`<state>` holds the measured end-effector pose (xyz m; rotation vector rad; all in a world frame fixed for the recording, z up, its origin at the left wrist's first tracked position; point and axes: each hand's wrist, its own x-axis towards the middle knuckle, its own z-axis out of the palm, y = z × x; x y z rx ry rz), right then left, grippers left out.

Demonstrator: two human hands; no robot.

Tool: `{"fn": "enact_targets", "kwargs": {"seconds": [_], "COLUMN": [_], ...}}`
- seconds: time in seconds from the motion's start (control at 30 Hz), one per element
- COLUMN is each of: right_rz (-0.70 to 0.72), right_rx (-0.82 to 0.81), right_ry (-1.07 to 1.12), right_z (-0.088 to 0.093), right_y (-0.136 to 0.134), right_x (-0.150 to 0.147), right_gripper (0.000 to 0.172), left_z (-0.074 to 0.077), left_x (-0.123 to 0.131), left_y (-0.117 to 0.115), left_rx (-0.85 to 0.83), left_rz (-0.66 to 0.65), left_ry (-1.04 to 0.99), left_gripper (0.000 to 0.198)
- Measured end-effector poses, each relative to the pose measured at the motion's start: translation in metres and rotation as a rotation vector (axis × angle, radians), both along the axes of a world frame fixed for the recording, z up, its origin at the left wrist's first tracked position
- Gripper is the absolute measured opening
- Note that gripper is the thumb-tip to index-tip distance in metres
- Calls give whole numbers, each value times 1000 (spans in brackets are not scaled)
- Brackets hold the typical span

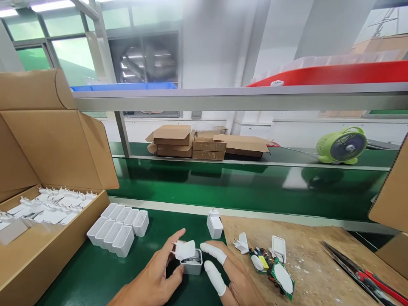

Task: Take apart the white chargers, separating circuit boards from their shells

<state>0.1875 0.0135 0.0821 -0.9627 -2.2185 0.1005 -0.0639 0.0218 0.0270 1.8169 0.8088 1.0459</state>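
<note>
My left hand point(159, 270) has its index finger and thumb closed around a white plug cover point(185, 250) with metal pins pointing left. Tilted, this cover sits over the opening of a small white charger case point(192, 267), and dark parts show inside the case. Just right of the case is my right hand point(228, 272), its thumb and index finger in white finger cots and spread apart. Whether a fingertip touches the case is hard to see. Behind the hands stands another white charger point(215, 225) with its pins up.
Rows of white cases point(119, 229) stand left, beside a cardboard box point(92, 212) of plug covers. On a wooden board point(310, 263) lie circuit boards point(282, 276), a loose plug cover point(242, 243), a case point(279, 248), tweezers point(342, 257) and red-handled pliers point(366, 274). A green fan point(342, 145) stands behind.
</note>
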Motion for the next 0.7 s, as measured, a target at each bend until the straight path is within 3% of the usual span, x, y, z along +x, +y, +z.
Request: {"fn": "enact_targets", "kwargs": {"seconds": [0.2, 0.3, 0.43, 0.6, 0.7], "right_rz": [75, 163, 187, 137, 101], "right_rx": [-20, -31, 1, 77, 100], "right_ry": [-5, -14, -56, -263, -364], "right_z": [-19, -26, -20, -27, -42], "right_y": [7, 11, 9, 8, 10], "right_x": [-3, -6, -8, -4, 0], "right_gripper": [52, 48, 39, 53, 51], "left_z": [1, 7, 14, 11, 9], "left_x": [2, 1, 2, 9, 11], "left_y": [2, 0, 1, 7, 8], "left_rx": [-116, -201, -270, -340, -229], "left_rz": [5, 11, -35, 89, 152], "left_ry": [-63, -97, -248, -268, -161], "left_gripper": [62, 70, 84, 68, 58]}}
